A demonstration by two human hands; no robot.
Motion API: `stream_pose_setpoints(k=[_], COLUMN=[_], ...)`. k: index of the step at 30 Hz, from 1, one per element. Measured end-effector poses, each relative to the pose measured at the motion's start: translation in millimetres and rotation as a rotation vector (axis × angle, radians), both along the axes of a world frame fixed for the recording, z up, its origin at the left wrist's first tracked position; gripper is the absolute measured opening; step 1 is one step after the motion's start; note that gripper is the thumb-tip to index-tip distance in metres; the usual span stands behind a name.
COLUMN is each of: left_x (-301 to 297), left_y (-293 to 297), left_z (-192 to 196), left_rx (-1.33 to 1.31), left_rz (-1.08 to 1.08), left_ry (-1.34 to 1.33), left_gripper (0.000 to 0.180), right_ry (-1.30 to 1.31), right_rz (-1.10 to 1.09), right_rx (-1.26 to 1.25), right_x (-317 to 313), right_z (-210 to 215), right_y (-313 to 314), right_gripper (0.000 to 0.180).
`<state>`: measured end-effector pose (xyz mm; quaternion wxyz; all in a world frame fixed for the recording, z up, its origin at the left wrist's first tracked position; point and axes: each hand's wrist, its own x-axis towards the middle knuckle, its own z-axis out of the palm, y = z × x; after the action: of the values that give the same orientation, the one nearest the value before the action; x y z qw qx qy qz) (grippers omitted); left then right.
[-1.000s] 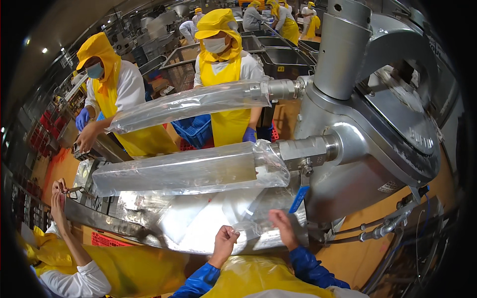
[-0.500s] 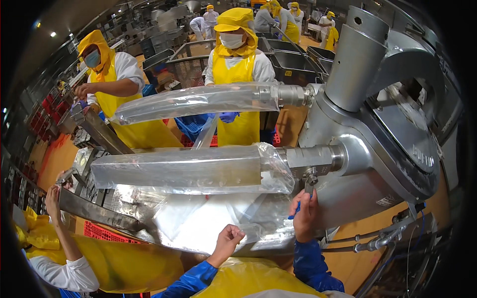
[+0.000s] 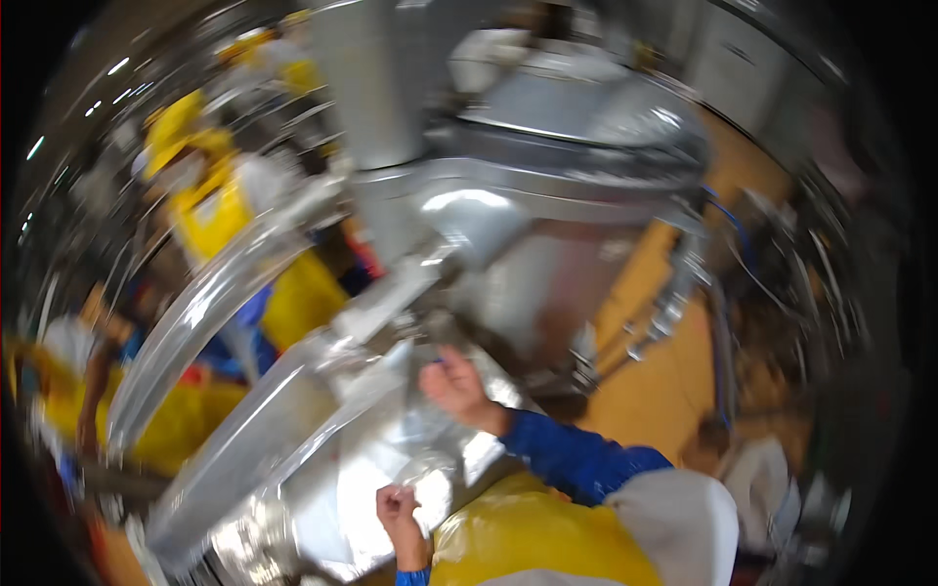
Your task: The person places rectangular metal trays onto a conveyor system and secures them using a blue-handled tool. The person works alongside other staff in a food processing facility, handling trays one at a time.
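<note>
My left hand [image 3: 399, 518] is closed over the shiny metal table, its fingertips pinched together. A clear, shiny patch lies beside the fingertips, but blur hides what they hold, if anything. Just below the nearer metal outlet pipe [image 3: 396, 293], my right hand [image 3: 459, 389] has its fingers stretched out, close to the valve. A long clear plastic sleeve [image 3: 249, 439] covers the end of that pipe and slants down to the left. Farther back, a second clear sleeve [image 3: 186, 327] hangs curved from another pipe.
A large grey steel machine [image 3: 547, 249] stands ahead, its pipes reaching left. Beyond the sleeves is a person in a yellow hood and apron [image 3: 210, 205]. Another worker's arm [image 3: 95, 381] shows at the far left. Pipes and a metal fitting [image 3: 669, 293] stand over the orange floor [image 3: 655, 376].
The whole view has swung to the right, so machine and sleeves now sit farther left and tilted. My right hand has come off the valve handle and opened; my left stays pinched.
</note>
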<state>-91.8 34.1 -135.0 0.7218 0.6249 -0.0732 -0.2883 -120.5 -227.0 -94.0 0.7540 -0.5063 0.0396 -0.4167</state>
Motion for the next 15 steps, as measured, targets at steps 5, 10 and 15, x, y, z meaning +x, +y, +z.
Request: stream_pose_setpoints(k=[5, 10, 15], left_x=[-2, -2, -2], left_y=[-2, -17, -27], left_z=[-2, 8, 9], left_rx=[-0.012, 0.021, 0.007], left_rz=[-0.083, -0.164, -0.192], left_ry=[0.049, 0.011, -0.006], left_gripper=[0.017, 0.016, 0.017], right_ry=[0.207, 0.211, 0.280], right_rz=[-0.159, -0.212, -0.207], right_rx=[-0.209, -0.270, -0.268], right_x=[-20, -18, -24], right_z=[39, 38, 57], right_y=[1, 0, 2], right_gripper=[0.022, 0.032, 0.033])
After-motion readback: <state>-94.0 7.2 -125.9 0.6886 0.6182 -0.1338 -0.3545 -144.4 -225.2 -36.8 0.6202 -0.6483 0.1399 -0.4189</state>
